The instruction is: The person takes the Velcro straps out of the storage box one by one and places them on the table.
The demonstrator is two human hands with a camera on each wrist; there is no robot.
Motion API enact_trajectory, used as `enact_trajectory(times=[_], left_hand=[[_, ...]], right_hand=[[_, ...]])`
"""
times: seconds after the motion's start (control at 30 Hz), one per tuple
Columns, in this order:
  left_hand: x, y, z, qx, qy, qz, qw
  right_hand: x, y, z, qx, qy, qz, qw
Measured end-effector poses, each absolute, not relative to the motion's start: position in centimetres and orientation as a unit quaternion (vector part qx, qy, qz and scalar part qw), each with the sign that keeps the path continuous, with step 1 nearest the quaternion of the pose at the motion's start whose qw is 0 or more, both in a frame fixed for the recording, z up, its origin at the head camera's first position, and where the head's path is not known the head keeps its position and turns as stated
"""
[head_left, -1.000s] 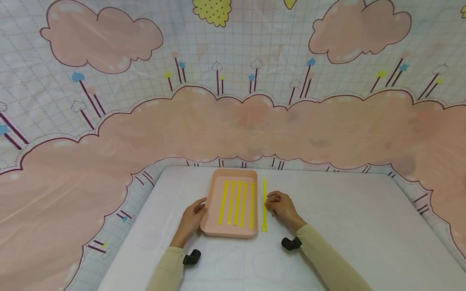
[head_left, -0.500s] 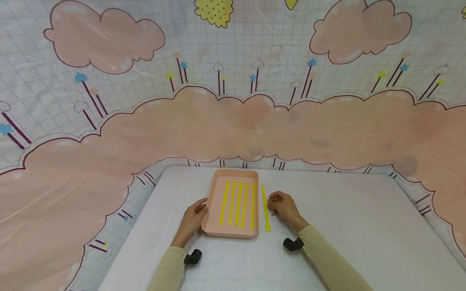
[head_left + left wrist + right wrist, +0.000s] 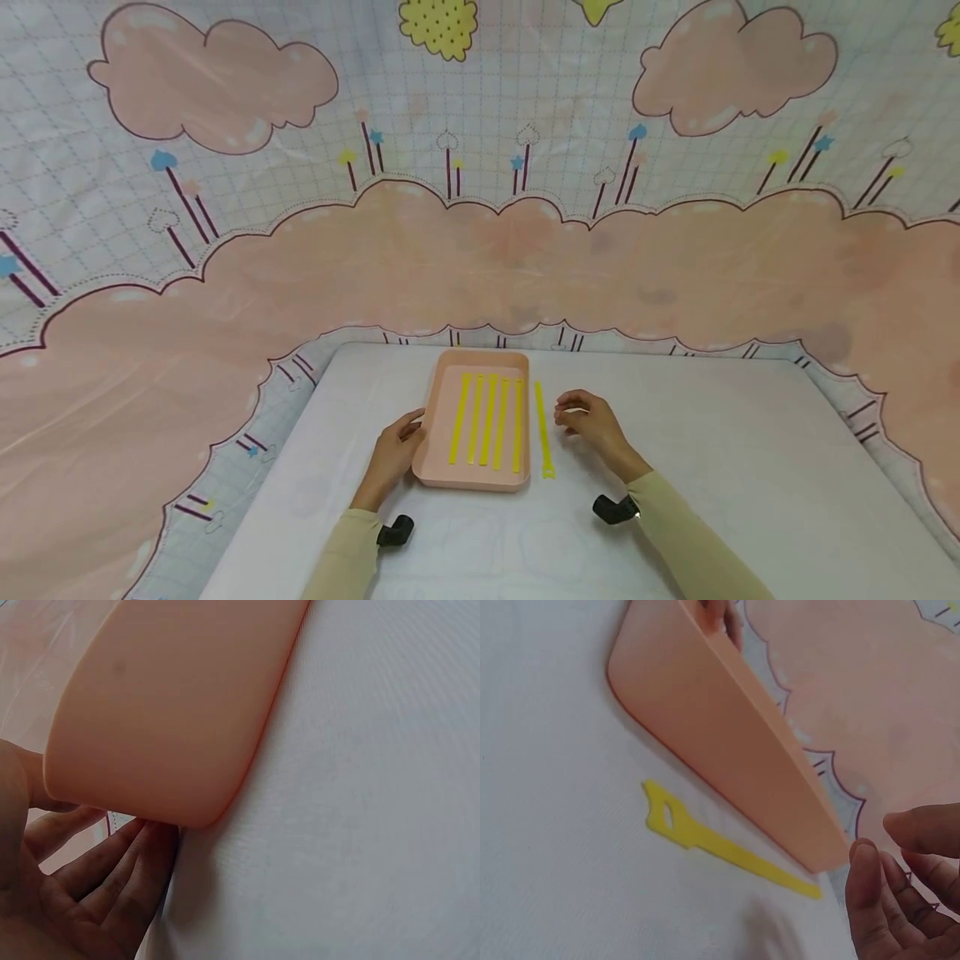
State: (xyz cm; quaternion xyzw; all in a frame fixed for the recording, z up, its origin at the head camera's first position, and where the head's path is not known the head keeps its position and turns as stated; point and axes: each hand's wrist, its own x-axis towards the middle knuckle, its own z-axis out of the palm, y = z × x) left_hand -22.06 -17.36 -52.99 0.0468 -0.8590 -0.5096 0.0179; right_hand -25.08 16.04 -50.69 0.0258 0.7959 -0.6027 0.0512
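A peach rectangular tray (image 3: 480, 359) lies on the white table with several yellow hook-and-loop cable ties (image 3: 487, 421) side by side in it. Against its left side rests my left hand (image 3: 395, 450), fingers extended to the outer wall; the left wrist view shows the fingers (image 3: 124, 874) low by the tray corner. One loose yellow cable tie (image 3: 543, 433), with a slotted wide head (image 3: 666, 816), lies flat on the table along the tray's right side. Just right of that tie, my right hand (image 3: 592, 421) hovers with fingers loosely bent, thumb and fingertips apart and nothing between them.
The white table (image 3: 720, 475) stretches to the right and in front of the tray. A cloud-patterned cloth (image 3: 600, 267) rises behind it. Each wrist wears a black camera, the right one (image 3: 615, 509) close over the table.
The loose cable tie has turned slightly, its narrow far end shifting left and nearer. My right hand has let go and drawn off to the right. The left hand stays at the tray.
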Motion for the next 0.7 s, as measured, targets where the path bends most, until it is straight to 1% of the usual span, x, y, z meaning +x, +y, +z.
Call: enact_trajectory(times=[0.3,0.7], left_hand=[[-21.9,-17.4,-52.9,0.047,-0.858,-0.510,0.028],[-21.6,-17.6,-53.0,0.046,-0.846,-0.530,0.028]], right_hand=[[-24.4,16.0,-49.3,0.010,0.800,-0.599,0.045],[-23.6,15.5,-47.9,-0.018,0.794,-0.607,0.040]])
